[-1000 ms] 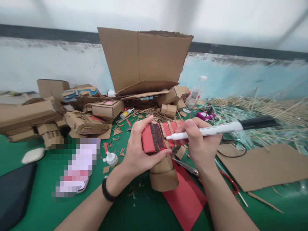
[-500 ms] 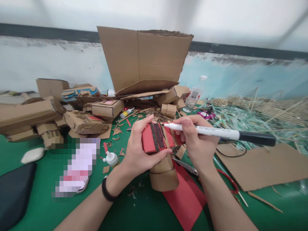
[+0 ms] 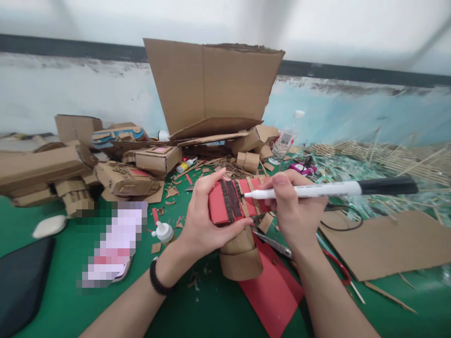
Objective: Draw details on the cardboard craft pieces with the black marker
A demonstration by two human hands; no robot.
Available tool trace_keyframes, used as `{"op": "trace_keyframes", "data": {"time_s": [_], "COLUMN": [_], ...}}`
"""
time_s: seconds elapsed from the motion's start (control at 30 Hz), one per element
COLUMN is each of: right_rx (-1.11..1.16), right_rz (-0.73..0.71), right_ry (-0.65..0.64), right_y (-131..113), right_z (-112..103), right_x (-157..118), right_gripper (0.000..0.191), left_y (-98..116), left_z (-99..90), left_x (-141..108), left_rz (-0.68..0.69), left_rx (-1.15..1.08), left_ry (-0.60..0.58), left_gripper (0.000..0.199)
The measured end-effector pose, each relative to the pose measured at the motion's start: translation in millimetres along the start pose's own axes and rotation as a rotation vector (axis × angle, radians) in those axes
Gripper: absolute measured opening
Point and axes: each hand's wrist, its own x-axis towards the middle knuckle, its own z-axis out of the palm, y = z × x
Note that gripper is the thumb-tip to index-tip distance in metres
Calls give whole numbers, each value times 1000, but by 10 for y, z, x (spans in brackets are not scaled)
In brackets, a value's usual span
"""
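My left hand (image 3: 199,223) is wrapped round the left end of a cardboard model (image 3: 218,205) faced with red paper. Dark-coloured bands and bare brown cardboard strips cross its red face, and a brown cardboard stub (image 3: 241,263) hangs below. Between the thumb and fingers of my right hand (image 3: 296,211) is a white marker (image 3: 327,189) with its black end pointing right. The marker's dark tip touches or nearly touches the cardboard strip beside the dark bands. Beneath the model lies a sheet of red paper (image 3: 271,291).
Scissors (image 3: 273,245) lie under my right wrist. A glue bottle (image 3: 164,231), a phone (image 3: 116,244) and a white case (image 3: 49,226) are on the left. Cardboard models (image 3: 158,159) and scraps stand behind. A cardboard sheet (image 3: 391,244), thin sticks and a plastic bottle (image 3: 283,141) are to the right.
My right hand and the marker have shifted to the right and slightly down, and the tip has moved down along the cardboard strip. My left hand still holds the model in place.
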Motion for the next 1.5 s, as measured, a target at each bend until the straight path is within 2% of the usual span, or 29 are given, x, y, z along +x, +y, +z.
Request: {"op": "trace_keyframes", "data": {"time_s": [0.2,0.37,0.47,0.6,0.87,1.0,1.2,1.37,1.5], "right_rx": [-37,-9,-55,-40,-44,-84,-61,-28,-37], "right_rz": [-30,-25,-57,-20,-23,-72,-72,-50,-56], "right_ry": [-84,-40,-80,-46,-79,-110,-116,-94,-100], "right_y": [12,10,7,10,13,14,14,15,25], "right_z": [-10,-15,-15,-14,-16,-22,-23,-15,-10], "right_x": [-14,-18,-19,-23,-28,-28,-33,-34,-28], "right_gripper": [22,28,25,33,32,24,19,26,23], "left_y": [-6,-6,0,2,7,13,3,-10,-5], "left_z": [4,7,4,-1,-8,-11,-12,-8,-8], "left_x": [-10,-11,-5,0,3,3,5,-1,3], "left_rz": [-7,-12,-7,-1,-1,-7,8,2,5], "left_rx": [-7,-14,-20,-16,13,23,10,-14,-5], "left_ry": [1,-1,3,2,-1,-5,0,-1,-4], "left_gripper": [98,98,98,98,97,97,97,97,96]}}
